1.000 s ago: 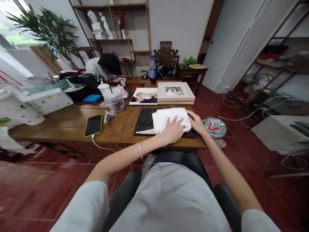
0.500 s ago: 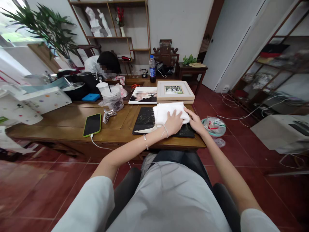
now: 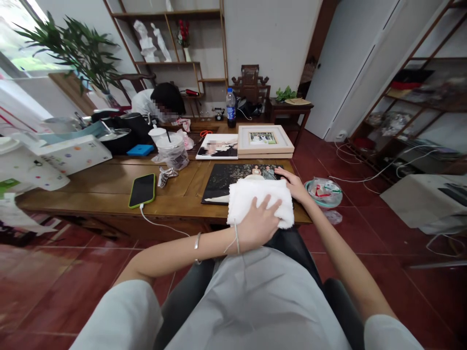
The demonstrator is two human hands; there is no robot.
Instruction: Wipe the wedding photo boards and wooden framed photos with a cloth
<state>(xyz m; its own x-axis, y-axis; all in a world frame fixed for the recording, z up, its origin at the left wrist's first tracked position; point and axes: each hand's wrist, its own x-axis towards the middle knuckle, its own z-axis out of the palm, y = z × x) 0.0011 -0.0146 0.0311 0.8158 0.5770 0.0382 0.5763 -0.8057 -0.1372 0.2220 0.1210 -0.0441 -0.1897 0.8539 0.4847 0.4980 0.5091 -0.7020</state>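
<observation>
My left hand (image 3: 257, 223) lies flat with fingers spread on a folded white towel (image 3: 260, 201), which covers the near edge of a dark photo print (image 3: 228, 177) lying flat on the wooden table (image 3: 98, 182). The towel hangs slightly over the table's front edge. My right hand (image 3: 294, 184) rests on the print's right edge, fingers stretched out and pressing it down. The print's upper part shows, with two figures in it.
Beyond the print lie another photo (image 3: 217, 146) and a pale wooden frame (image 3: 264, 141). A green-cased phone (image 3: 142, 190) on a white cable, a crumpled wrapper (image 3: 164, 176) and bagged cups (image 3: 170, 148) are left. A person (image 3: 160, 101) sits across. A bag of rubbish (image 3: 323, 190) lies on the floor right.
My left hand has drawn the towel toward me, from the print's middle to its near edge, uncovering the upper part. My right hand stayed on the right edge.
</observation>
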